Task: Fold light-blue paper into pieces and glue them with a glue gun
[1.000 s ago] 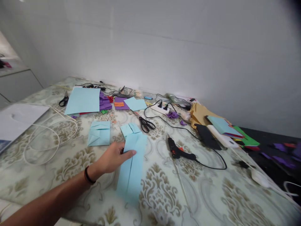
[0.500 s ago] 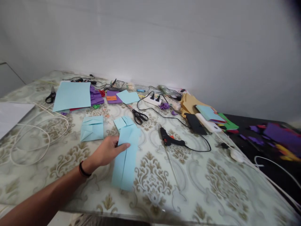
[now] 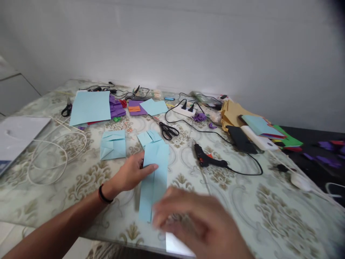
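Note:
My left hand (image 3: 133, 172) grips a folded light blue paper strip (image 3: 155, 172) by its left side, thumb on top. A crease runs lengthwise down the strip. My right hand (image 3: 194, 216) is at the strip's lower right, fingers bent and smeared by motion; whether it touches the paper I cannot tell. Just beyond the strip's top lies a small folded blue paper piece (image 3: 149, 136), partly covered. To the left of it a larger folded blue paper square (image 3: 113, 145) rests flat on the patterned tablecloth (image 3: 185, 176).
Black scissors (image 3: 168, 130) lie behind the strip. A black glue gun (image 3: 208, 157) sits to the right, its cord near a phone (image 3: 241, 139). Behind are a power strip (image 3: 185, 109), blue sheets (image 3: 91, 108) and purple paper pieces (image 3: 116, 108). A white cable (image 3: 64, 154) loops at left.
My right hand has come into view from the lower right, beside the strip. My left hand still holds the paper. The view has shifted a little, so things sit farther right.

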Action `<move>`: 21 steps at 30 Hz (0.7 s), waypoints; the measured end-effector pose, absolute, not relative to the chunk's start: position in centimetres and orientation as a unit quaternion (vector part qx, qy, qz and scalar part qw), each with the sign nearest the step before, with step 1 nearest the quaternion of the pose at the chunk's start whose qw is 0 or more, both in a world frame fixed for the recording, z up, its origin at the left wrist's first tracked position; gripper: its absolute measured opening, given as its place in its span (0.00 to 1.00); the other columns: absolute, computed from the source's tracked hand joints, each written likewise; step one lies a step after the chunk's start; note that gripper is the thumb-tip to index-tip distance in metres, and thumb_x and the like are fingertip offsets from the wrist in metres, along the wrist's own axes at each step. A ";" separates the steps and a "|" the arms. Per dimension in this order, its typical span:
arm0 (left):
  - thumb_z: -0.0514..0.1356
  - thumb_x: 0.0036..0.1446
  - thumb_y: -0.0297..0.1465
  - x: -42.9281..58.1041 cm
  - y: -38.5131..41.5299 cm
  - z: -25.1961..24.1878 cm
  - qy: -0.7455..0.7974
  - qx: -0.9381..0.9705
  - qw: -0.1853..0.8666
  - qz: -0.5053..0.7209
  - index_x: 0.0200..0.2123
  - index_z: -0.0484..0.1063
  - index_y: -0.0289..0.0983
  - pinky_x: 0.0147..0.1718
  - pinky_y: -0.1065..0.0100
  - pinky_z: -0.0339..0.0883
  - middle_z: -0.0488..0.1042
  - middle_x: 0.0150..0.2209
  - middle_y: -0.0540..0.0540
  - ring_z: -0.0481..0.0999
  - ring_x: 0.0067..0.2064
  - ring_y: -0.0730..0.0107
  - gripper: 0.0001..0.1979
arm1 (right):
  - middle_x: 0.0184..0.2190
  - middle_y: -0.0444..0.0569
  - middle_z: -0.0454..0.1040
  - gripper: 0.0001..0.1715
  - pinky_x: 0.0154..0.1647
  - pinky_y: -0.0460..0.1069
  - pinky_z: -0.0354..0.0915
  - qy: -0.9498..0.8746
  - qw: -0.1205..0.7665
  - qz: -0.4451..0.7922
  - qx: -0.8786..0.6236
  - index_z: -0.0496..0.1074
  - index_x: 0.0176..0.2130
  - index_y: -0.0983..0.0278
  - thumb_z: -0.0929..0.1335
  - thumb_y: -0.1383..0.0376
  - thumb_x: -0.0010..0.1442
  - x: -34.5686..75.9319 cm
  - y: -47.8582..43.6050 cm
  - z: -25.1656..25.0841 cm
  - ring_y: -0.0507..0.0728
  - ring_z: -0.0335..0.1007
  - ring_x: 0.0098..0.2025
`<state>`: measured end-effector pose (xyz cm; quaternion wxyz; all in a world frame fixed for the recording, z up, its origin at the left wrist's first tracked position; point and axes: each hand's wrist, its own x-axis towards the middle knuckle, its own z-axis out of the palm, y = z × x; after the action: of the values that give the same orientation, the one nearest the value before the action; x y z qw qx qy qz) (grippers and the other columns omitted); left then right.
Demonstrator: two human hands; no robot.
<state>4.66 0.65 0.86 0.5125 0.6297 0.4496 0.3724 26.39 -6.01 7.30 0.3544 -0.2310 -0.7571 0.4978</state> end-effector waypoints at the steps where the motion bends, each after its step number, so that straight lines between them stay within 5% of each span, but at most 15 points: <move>1: 0.63 0.64 0.39 4.7 0.6 0.8 0.446 0.629 0.515 0.374 0.37 0.72 0.35 0.32 0.70 0.66 0.73 0.33 0.49 0.71 0.34 0.67 0.11 | 0.30 0.45 0.80 0.05 0.29 0.46 0.70 -0.707 0.385 0.496 -0.323 0.79 0.41 0.59 0.70 0.64 0.69 26.6 -4.5 7.0 0.53 0.78 0.28; 4: 0.63 0.64 0.38 4.9 0.4 0.6 0.442 0.621 0.525 0.378 0.41 0.74 0.36 0.34 0.68 0.69 0.77 0.36 0.47 0.75 0.37 0.64 0.11 | 0.15 0.38 0.67 0.14 0.18 0.44 0.59 -0.618 0.431 0.468 -0.461 0.76 0.30 0.63 0.74 0.57 0.64 27.4 -0.4 4.7 0.49 0.63 0.15; 7: 0.64 0.63 0.38 5.1 0.2 0.4 0.442 0.613 0.537 0.374 0.45 0.75 0.36 0.35 0.66 0.71 0.79 0.38 0.45 0.77 0.38 0.62 0.12 | 0.17 0.39 0.65 0.24 0.23 0.45 0.63 -0.603 0.443 0.481 -0.457 0.71 0.26 0.63 0.70 0.50 0.67 27.5 1.6 2.0 0.50 0.65 0.20; 10: 0.64 0.64 0.38 5.2 0.0 0.6 0.438 0.610 0.554 0.360 0.47 0.75 0.36 0.35 0.65 0.72 0.80 0.39 0.44 0.78 0.39 0.61 0.13 | 0.24 0.40 0.71 0.18 0.28 0.47 0.66 -0.580 0.407 0.575 -0.409 0.72 0.37 0.62 0.73 0.50 0.63 26.7 1.6 0.5 0.52 0.70 0.26; 21: 0.65 0.62 0.39 4.7 0.5 0.8 0.457 0.614 0.539 0.352 0.41 0.79 0.35 0.30 0.67 0.71 0.78 0.31 0.46 0.76 0.34 0.63 0.12 | 0.23 0.38 0.67 0.18 0.29 0.46 0.60 -0.576 0.344 0.628 -0.394 0.68 0.35 0.62 0.75 0.54 0.61 27.0 1.4 -0.6 0.51 0.66 0.26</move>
<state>4.75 0.55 0.82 0.5388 0.6142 0.4569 0.3517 26.98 1.39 -0.60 0.3437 -0.3943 -0.5760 0.6282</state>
